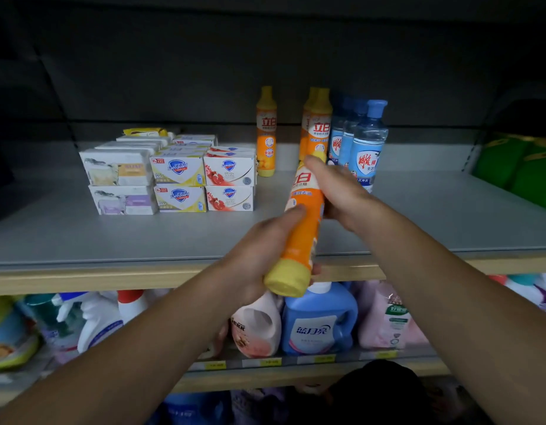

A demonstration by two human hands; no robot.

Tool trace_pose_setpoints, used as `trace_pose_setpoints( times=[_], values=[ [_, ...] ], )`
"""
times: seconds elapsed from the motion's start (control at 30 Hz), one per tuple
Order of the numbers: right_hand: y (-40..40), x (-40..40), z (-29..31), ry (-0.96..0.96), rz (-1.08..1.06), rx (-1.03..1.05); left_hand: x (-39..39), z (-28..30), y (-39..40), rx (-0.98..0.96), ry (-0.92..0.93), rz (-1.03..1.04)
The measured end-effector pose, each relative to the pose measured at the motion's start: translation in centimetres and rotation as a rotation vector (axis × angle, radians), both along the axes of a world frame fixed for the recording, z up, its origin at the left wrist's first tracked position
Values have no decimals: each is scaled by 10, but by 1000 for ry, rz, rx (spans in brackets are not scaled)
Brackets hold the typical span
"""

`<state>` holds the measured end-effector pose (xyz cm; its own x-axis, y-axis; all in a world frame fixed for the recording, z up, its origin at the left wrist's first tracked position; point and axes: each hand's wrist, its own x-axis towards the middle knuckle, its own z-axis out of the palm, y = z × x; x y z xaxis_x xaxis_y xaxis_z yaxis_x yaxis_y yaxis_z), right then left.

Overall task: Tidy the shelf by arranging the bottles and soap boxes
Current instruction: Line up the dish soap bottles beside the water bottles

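Both hands grip one orange bottle (302,228) over the front part of the shelf (112,237). Left hand (259,256) is wrapped around its lower body near the yellow cap (285,280), which points back toward the person and hangs out past the shelf's wooden front edge (81,279). Right hand (339,191) is closed over the far end, so the bottle lies tilted, clear of the shelf surface.

Behind it, two more orange bottles (317,127) stand upright one behind the other, and a single orange bottle (266,130) stands apart to their left with a bare gap between. Blue-capped clear bottles (366,142) stand in a row just beside the pair on the right. Soap boxes (179,179) sit stacked two high in rows on the left, the nearest red-and-white column close to the single bottle.

Open grey shelf runs wide in front of the boxes and along the whole right side up to green packs (517,167) at the far edge. Detergent jugs (319,320) fill the shelf below.
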<state>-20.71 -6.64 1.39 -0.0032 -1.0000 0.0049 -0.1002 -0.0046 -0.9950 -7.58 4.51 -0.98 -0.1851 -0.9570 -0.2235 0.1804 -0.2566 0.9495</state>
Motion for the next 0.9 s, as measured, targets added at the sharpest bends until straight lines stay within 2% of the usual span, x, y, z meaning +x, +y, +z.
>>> trace_pose_setpoints(
  times=[0.1, 0.13, 0.17, 0.2, 0.27, 0.33, 0.37, 0.43, 0.5, 0.6, 0.67, 0.73, 0.9],
  values=[
    [2, 2, 18, 218, -118, -203, 4, -22, -5, -450, -627, 140],
    [4, 3, 22, 248, -134, -237, 5, -28, -6, -547, -721, 190],
    [5, 3, 24, 271, -133, -252, 6, -31, -8, -593, -725, 232],
    [6, 3, 25, 286, -112, -247, 6, -33, -9, -586, -665, 250],
    [8, 2, 25, 197, -6, -160, 5, -29, -7, -423, -345, 196],
    [8, -3, 24, -105, 157, -2, 7, -22, -4, -160, 83, 43],
    [9, -5, 23, -257, 232, 63, 9, -17, -1, -53, 248, -57],
    [12, -8, 19, -443, 348, 142, 13, -10, 6, 81, 502, -251],
    [15, -9, 12, -514, 420, 166, 16, -8, 10, 142, 661, -369],
    [15, -6, 6, -511, 419, 151, 14, -9, 12, 158, 693, -426],
    [15, -5, 10, -493, 364, 114, 11, -10, 11, 149, 616, -394],
    [14, -5, 16, -365, 282, 45, 8, -13, 6, 77, 468, -270],
    [20, 4, 32, 194, -8, -232, 1, -25, -3, -357, -343, 226]
  ],
)
